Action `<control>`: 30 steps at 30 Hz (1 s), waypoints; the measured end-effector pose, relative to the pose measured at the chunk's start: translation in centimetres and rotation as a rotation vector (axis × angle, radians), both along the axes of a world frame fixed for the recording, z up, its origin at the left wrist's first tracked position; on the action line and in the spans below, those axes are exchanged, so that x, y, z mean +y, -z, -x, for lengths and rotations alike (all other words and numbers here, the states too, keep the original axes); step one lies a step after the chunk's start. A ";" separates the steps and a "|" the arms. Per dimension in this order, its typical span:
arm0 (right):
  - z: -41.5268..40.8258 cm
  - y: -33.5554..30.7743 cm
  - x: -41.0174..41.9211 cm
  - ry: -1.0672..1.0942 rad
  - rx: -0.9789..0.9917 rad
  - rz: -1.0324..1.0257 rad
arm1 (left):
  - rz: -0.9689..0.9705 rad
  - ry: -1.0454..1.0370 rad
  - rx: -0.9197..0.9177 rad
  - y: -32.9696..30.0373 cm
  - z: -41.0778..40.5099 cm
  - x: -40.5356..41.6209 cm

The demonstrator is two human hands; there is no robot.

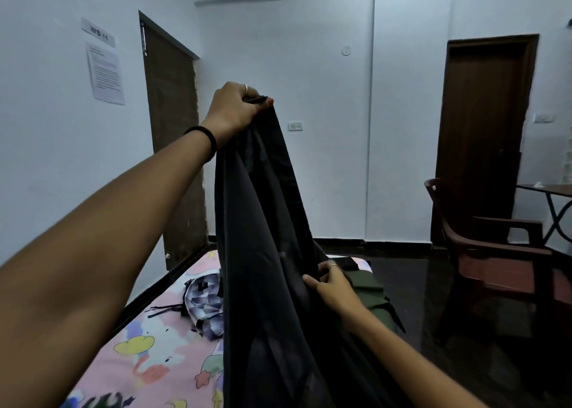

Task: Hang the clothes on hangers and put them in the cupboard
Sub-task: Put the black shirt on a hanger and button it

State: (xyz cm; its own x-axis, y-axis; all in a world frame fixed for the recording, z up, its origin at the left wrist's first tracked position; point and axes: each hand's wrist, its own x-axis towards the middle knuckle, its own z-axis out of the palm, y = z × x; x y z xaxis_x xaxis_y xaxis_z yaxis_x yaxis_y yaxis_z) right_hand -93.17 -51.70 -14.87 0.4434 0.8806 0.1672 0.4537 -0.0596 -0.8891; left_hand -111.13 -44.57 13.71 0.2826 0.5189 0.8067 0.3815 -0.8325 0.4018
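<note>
Your bed (148,355) sits in a white room with two doors.
Left hand (233,105) and right hand (329,287) fingers clamp one dark garment (263,237); one checked shirt (205,305) at 9 o'clock.

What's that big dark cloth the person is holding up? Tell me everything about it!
The dark cloth is a long, thin, charcoal-black garment, slightly see-through lower down. It hangs in loose folds above the bed. The left hand grips its top edge high up, and the right hand pinches a fold lower down. Its exact type is unclear.
</note>
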 end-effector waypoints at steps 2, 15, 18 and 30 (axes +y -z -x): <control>-0.5 -0.4 0.1 -0.144 0.048 0.061 | 0.003 -0.036 0.004 -0.2 1.0 0.3; -9.2 -34.0 -3.0 0.303 -0.592 -0.354 | 0.181 -0.112 -0.102 -6.8 8.4 3.5; -7.9 -42.0 -5.2 0.432 -0.602 -0.644 | 0.115 -0.019 -0.095 -10.7 8.1 1.2; -6.2 -47.1 -12.8 0.356 -0.871 -0.511 | -0.403 -0.491 0.269 -17.4 10.9 -4.2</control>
